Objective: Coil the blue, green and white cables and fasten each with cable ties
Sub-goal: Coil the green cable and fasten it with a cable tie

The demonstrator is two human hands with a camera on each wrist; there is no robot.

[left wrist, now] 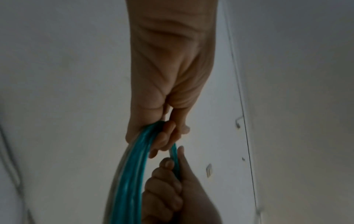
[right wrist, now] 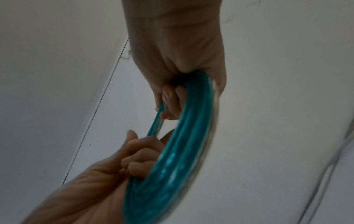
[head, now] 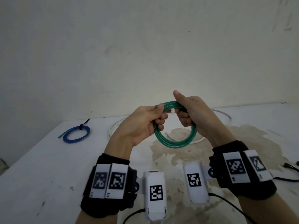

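The green cable (head: 174,141) is wound into a round coil of several turns, held in the air over the table. My left hand (head: 152,117) grips the coil's upper left side, thumb on top. My right hand (head: 186,113) grips the upper right side, fingers curled round the strands, thumb raised. Both wrist views show the green cable (left wrist: 132,174) (right wrist: 184,144) running through curled fingers. The blue cable (head: 77,135) lies coiled at the far left of the table with a black tie (head: 80,127) round it. The white cable (head: 224,115) lies loose behind my hands.
The white table (head: 48,167) has a brownish stain (head: 218,152) under and right of my hands. Black cable ties (head: 289,167) lie at the right edge. A pale wall (head: 145,54) rises behind the table.
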